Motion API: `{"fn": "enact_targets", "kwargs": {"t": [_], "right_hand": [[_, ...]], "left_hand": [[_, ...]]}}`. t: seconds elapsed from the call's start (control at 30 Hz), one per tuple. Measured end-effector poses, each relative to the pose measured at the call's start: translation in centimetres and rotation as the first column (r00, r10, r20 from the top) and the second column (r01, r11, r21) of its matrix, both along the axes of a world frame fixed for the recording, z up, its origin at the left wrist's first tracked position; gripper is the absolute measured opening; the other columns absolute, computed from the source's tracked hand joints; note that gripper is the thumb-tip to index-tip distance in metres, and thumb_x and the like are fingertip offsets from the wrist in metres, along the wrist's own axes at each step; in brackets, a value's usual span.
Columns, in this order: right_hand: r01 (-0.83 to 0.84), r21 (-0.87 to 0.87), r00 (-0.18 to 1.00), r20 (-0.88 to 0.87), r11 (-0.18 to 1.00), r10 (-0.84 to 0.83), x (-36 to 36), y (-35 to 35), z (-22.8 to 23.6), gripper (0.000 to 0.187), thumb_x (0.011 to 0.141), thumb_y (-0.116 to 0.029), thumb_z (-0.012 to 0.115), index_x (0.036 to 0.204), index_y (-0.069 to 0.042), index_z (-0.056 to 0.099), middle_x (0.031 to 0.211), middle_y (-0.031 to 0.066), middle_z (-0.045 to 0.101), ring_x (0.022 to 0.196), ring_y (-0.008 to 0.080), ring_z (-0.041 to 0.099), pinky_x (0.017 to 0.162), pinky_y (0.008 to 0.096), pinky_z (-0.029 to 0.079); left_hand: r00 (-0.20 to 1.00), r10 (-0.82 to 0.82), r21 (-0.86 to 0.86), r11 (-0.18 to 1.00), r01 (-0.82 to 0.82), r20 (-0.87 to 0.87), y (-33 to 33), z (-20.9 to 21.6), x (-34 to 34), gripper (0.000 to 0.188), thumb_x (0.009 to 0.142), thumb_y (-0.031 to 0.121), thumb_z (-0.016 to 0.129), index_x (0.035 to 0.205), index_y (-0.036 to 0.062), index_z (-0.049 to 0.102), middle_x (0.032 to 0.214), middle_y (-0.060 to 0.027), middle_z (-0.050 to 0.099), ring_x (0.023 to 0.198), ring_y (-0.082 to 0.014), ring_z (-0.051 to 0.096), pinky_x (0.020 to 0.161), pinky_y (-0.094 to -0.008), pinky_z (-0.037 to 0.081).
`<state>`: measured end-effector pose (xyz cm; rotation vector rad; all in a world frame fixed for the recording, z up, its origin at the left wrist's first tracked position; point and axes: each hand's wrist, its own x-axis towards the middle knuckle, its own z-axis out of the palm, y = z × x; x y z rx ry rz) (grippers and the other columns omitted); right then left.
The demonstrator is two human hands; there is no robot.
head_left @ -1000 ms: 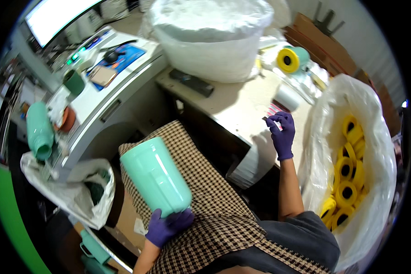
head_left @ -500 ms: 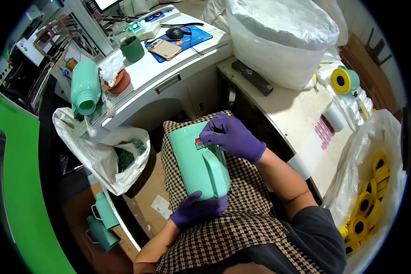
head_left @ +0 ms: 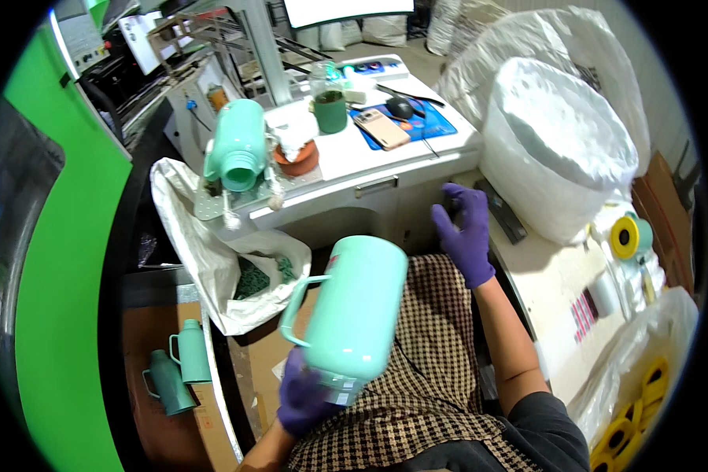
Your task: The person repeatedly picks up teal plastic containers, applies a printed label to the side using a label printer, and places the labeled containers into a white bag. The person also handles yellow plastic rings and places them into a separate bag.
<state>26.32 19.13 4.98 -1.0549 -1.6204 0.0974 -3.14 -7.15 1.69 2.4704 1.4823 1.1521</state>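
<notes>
A mint-green plastic thermos jug body (head_left: pixel 358 303) is tilted above my lap, its wide end up and away from me. My left hand (head_left: pixel 307 397), in a purple glove, grips it at the narrow neck end. The jug's looped handle (head_left: pixel 293 311) points left, and the edge of a small red label (head_left: pixel 333 261) shows just above it. My right hand (head_left: pixel 468 232), gloved in purple too, is apart from the jug with thumb and fingers spread. It is by the edge of the right-hand bench, near a dark grey bar (head_left: pixel 502 211).
Another mint-green jug (head_left: pixel 241 141) lies on the white desk (head_left: pixel 440 157) beside an orange bowl (head_left: pixel 297 160), a phone (head_left: pixel 382 128) and a mouse. A white sack (head_left: pixel 177 212) with green scraps hangs at left. Two jugs stand in a carton below. Yellow rings (head_left: pixel 629 417) fill a right-hand bag.
My right hand has let go of the label area and moved away to the right, opening. My left hand has raised and turned the jug, so its handle now points left. The view has shifted.
</notes>
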Motion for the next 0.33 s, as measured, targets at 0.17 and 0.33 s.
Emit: {"fn": "enact_targets", "kwargs": {"t": [0.17,0.33], "right_hand": [[-0.470,0.092,0.748,0.569,0.878,0.341,-17.3,3.3,4.0,0.048,0.084,-0.024,0.071,0.131,-0.020,0.062,0.092,0.0097,0.061,0.086,0.0293,0.063,0.070,0.0437,0.049],[-0.282,0.098,0.682,0.720,0.954,0.128,-29.9,13.0,0.9,0.044,0.085,-0.022,0.066,0.129,-0.019,0.059,0.093,0.0092,0.062,0.085,0.0295,0.065,0.066,0.0479,0.048]], "left_hand": [[0.391,0.547,-0.351,0.811,-0.468,0.740,-5.6,-2.0,-5.2,0.078,0.087,0.022,0.075,0.147,-0.0033,0.032,0.145,-0.0176,0.043,0.131,-0.0303,0.046,0.109,-0.0436,0.042],[0.094,0.484,-0.359,0.753,-0.552,0.870,-6.6,-3.4,-9.4,0.066,0.100,0.038,0.064,0.151,0.0094,0.033,0.148,-0.0154,0.036,0.131,-0.0361,0.046,0.098,-0.0468,0.052]]}}
